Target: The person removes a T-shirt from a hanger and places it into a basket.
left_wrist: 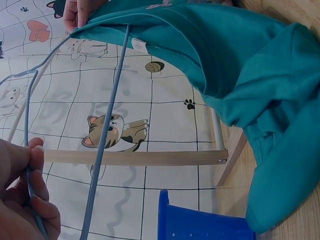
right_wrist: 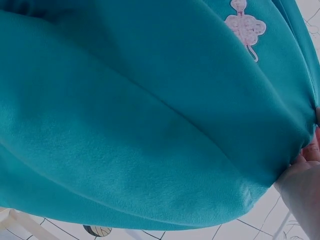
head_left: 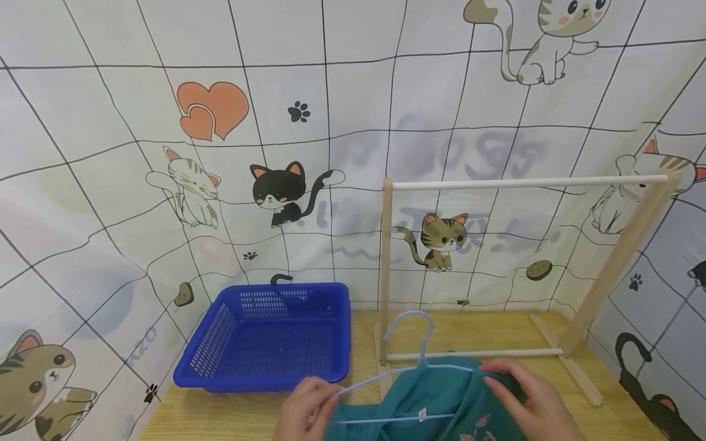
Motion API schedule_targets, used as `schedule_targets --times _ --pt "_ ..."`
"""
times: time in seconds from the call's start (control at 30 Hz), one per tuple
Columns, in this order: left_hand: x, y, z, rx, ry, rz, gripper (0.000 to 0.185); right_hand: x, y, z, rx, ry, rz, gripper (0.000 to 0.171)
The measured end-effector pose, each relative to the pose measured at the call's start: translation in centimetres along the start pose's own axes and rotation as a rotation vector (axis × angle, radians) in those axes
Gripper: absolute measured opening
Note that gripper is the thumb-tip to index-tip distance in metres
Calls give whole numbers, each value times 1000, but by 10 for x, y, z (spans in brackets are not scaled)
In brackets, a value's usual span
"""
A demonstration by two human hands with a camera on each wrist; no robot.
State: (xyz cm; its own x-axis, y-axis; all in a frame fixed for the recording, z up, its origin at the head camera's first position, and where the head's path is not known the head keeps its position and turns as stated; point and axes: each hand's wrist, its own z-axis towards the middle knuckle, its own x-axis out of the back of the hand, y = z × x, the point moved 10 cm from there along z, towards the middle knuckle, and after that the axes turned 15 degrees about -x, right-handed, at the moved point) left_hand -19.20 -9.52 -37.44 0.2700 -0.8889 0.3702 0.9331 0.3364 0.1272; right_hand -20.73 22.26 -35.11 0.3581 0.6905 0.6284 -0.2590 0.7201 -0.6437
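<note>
1. Head view: left hand (head_left: 306,407) pinches the left end of the pale blue hanger (head_left: 405,367), fingers curled round the wire.
2. Right hand (head_left: 529,398) grips the collar edge of the teal sweatshirt (head_left: 441,398), holding it over the hanger's right arm.
3. Sweatshirt sits at the near table edge, in front of the wooden rack (head_left: 524,182).
4. Blue basket (head_left: 270,337) sits left of the rack on the table (head_left: 220,416).

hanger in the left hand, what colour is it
Pale blue; the hanger shows best in the left wrist view, pinched by the left hand.
</note>
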Motion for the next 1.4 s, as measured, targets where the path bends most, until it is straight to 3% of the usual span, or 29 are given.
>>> schedule_targets --times 0.23,0.5,0.63,0.87,1.0,1.23,1.4 --pt "6 0 2 -12 14 1 30 1 0 0 -10 5 2 28" --pt "23 19 28 -45 49 12 31 2 2 1 -11 5 -22 27" --pt "23 12 17 -53 66 21 32 3 4 1 -21 2 -38 26" --pt "23 -5 -3 -8 69 21 30 3 7 1 -49 -5 -38 25" --pt "27 -4 -1 -11 80 40 31 4 10 2 -70 -14 -25 21" --pt "46 23 38 -39 101 53 33 8 14 2 -81 2 -15 23" --pt "45 10 22 -17 107 64 34 10 21 3 -138 11 -42 19"
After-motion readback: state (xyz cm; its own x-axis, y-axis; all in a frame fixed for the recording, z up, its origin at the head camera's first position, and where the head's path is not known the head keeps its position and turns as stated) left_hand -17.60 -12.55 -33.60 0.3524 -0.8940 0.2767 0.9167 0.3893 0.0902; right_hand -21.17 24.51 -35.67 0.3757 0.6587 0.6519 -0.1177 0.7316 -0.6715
